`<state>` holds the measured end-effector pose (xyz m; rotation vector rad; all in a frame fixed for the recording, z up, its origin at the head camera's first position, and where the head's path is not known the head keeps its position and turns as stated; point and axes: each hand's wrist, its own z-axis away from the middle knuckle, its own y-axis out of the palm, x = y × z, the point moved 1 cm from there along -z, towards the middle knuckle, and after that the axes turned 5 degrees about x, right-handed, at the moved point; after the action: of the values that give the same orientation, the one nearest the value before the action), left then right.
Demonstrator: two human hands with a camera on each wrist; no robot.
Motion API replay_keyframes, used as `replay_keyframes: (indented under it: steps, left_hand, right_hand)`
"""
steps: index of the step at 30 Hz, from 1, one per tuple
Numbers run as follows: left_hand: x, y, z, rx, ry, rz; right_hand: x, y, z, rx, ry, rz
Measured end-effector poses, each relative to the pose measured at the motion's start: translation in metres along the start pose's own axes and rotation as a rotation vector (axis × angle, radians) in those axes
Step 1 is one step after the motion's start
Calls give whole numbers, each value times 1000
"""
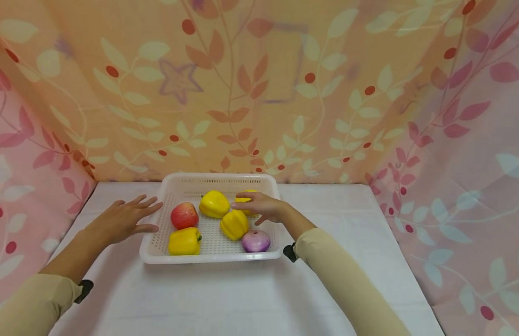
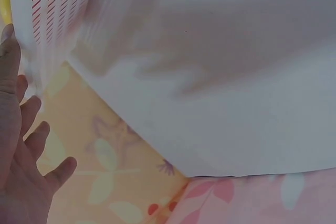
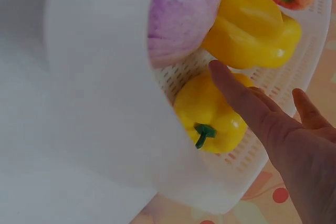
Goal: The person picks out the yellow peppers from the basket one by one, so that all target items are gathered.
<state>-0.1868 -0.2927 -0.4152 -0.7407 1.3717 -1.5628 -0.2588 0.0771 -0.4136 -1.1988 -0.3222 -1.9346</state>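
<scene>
A white plastic basket (image 1: 209,258) holds several yellow bell peppers, a red apple (image 1: 184,215) and a purple onion (image 1: 256,241). My left hand (image 1: 124,220) is spread at the basket's left rim, fingers extended, with nothing in it. Over the basket's right side reaches my right hand (image 1: 265,208), partly covering the back right bell pepper (image 3: 210,114). In the right wrist view its thumb extends across that pepper, fingers not curled round it. Another bell pepper (image 1: 234,225) lies just in front of this hand, beside the onion. One more bell pepper (image 1: 184,241) sits front left, below the apple.
The basket stands toward the back of a table with a white cloth (image 1: 209,298). Patterned fabric (image 1: 259,93) hangs behind the table and along both sides. Dark bands (image 1: 84,291) show at the sleeve cuffs.
</scene>
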Motion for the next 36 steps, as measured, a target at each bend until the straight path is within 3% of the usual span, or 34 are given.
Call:
replay_keyframes:
  steps: [13,21,36]
  left_hand:
    - [2,2,0,-8,2,6]
    - [2,3,0,1,-6,28]
    - [3,4,1,7,-21,67]
  right_hand:
    - [-3,5,-20,-23,90,23]
    - [-5,8,-27,14,107,8]
    - [-2,11,-37,59,159,146]
